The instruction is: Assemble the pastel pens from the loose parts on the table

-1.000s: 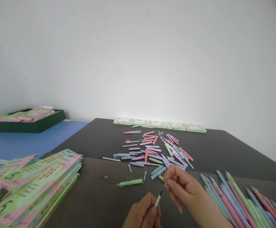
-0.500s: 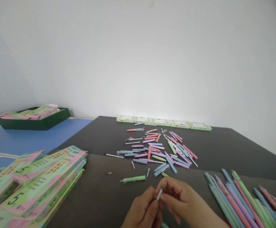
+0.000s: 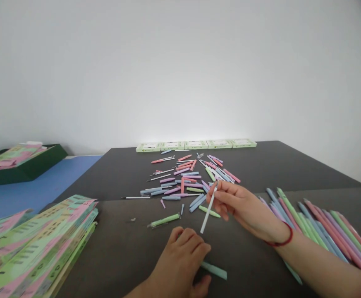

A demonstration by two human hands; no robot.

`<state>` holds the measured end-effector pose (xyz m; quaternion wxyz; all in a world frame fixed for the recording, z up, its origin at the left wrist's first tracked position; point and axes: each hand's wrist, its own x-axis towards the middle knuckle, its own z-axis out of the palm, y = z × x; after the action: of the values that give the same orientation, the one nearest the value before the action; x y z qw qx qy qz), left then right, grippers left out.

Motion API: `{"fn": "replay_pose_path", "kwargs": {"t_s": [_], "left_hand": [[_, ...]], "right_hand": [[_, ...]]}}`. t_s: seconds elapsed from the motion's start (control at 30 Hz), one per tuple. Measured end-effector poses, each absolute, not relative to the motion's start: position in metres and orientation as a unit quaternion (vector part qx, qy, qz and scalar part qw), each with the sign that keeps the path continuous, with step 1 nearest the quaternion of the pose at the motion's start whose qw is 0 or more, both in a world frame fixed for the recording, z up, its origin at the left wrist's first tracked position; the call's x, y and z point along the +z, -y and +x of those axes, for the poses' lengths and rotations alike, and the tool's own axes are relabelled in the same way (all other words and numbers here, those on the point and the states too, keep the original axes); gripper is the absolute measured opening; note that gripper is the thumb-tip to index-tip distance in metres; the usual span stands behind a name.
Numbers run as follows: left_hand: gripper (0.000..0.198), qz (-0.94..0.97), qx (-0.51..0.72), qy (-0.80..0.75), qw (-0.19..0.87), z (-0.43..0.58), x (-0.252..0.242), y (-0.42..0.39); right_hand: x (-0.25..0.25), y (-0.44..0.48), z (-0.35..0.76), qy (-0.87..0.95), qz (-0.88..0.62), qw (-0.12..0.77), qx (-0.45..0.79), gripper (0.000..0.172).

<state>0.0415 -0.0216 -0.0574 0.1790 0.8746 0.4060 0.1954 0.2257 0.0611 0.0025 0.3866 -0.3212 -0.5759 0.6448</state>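
While a white refill (image 3: pixel 207 215) is pinched near its top by the closed fingers of the right hand (image 3: pixel 245 207) and held slanting above the dark surface (image 3: pixel 292 165), a green barrel (image 3: pixel 214 270) is covered by the left hand (image 3: pixel 183 256), its grip not discernible, so that lining up the two seems called for, with loose pen parts (image 3: pixel 189 178) strewn beyond before a bare white wall (image 3: pixel 180 62).

A small pen-assembly workshop was indicated: loose pastel plastic pen parts (image 3: pixel 182 184) were strewn over a dark grey worktable (image 3: pixel 292 165), printed green-and-pink packaging cards (image 3: pixel 44 236) were stacked at its edge, and flat pale green cardboard boxes (image 3: pixel 195 145) were lined along a bare white wall (image 3: pixel 180 62).
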Motion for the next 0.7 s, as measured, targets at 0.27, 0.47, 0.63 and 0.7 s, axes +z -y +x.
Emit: {"fn": "replay_pose_path", "kwargs": {"t_s": [0.27,0.47,0.63,0.7], "left_hand": [[0.009,0.816,0.331,-0.416,0.230,0.034,-0.062,0.016],[0.021,0.666,0.452,-0.413,0.426,0.031,-0.073,0.016],[0.030,0.654,0.456,-0.405,0.447,0.035,-0.076,0.018],[0.030,0.650,0.458,-0.404,0.452,0.036,-0.076,0.018]], "right_hand": [[0.017,-0.058,0.235,0.635,-0.323,0.432,0.553,0.021],[0.023,-0.045,0.235,0.688,-0.333,0.438,0.474,0.020],[0.021,-0.038,0.229,0.689,-0.338,0.427,0.479,0.021],[0.021,-0.039,0.229,0.688,-0.339,0.427,0.478,0.019]]}}
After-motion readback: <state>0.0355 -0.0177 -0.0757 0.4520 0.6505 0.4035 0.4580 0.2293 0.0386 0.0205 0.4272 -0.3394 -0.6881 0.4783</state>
